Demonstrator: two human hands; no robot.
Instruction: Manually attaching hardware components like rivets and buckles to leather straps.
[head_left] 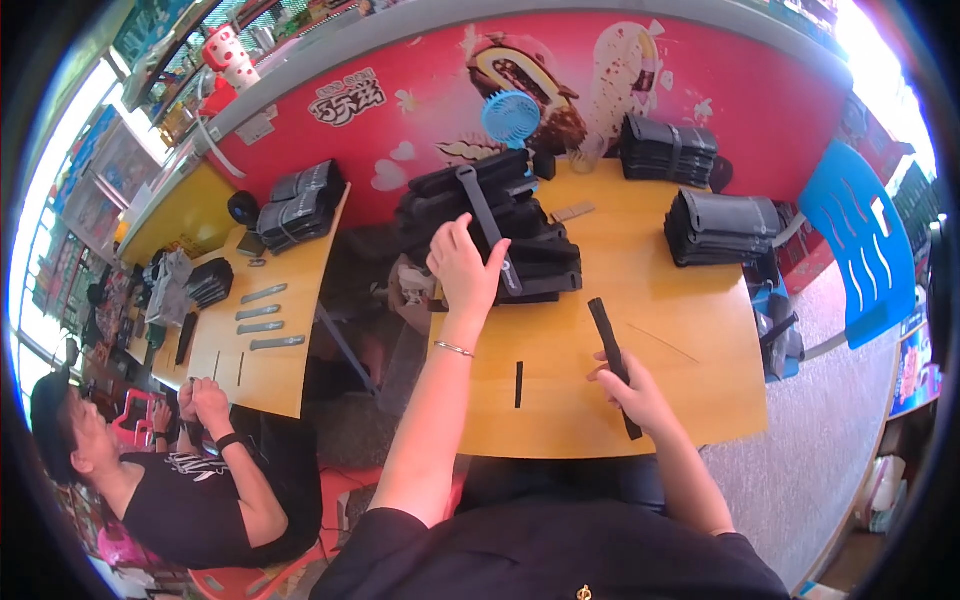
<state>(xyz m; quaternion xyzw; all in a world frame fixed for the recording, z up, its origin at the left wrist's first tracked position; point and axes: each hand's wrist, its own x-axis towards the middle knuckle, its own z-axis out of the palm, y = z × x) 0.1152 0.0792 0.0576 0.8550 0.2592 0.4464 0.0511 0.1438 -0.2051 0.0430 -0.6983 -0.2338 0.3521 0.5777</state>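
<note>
My left hand [466, 268] reaches to a heap of black folded straps [540, 262] at the back of the table, its fingers spread. A grey strap with a rounded, slotted end [483, 210] lies across the heap, right by that hand's thumb and fingertips; whether they touch it I cannot tell. In my right hand [636, 393] is a long, flat black strap [607, 335], gripped around its lower half and held slantwise over the table. A short, thin black strip [519, 385] lies on the wood between my forearms.
Banded black bundles [722, 228] stand at the table's right, with another stack [668, 150] behind. A blue fan [511, 119] stands at the back; a thin stick [664, 342] lies right of my right hand. Left, a person [190, 480] sits at another table [315, 300]. A blue chair [862, 245] stands right.
</note>
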